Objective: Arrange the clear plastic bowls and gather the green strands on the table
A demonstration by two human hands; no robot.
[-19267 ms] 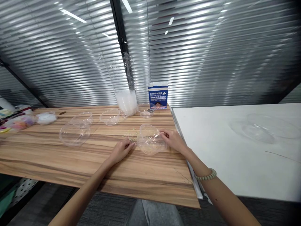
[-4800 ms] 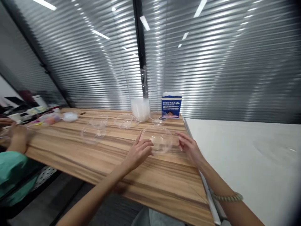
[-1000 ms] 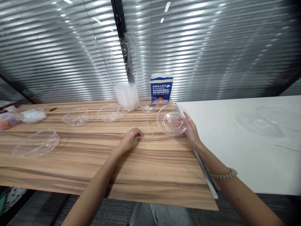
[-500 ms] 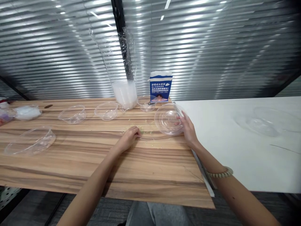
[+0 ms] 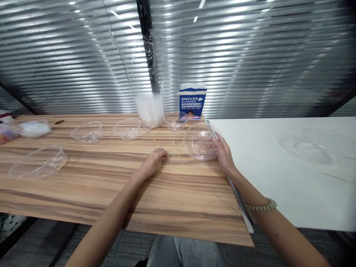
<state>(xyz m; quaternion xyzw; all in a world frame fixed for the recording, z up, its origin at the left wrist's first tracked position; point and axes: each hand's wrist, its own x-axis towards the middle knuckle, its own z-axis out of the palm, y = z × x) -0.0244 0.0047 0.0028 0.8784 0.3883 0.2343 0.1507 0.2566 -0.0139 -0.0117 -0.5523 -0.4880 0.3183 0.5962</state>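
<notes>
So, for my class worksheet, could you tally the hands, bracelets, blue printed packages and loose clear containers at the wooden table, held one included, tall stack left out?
Hands: 2
Bracelets: 1
Blue printed packages: 1
Loose clear containers: 5
Total: 9

Place: indoor room, office type by its fittings; exact use not determinable. Blinds (image 5: 83,70), silver, horizontal slats, spanning upper frame. Upright (image 5: 144,29), black, top centre, dividing same. Light strips (image 5: 202,3), white, apparently reflections, upper frame. Worktop (image 5: 180,207), wood-grain, centre and left. White worktop (image 5: 294,185), adjoining, right. Floor (image 5: 124,248), dark grey, carpet-like, lower edge.
</notes>
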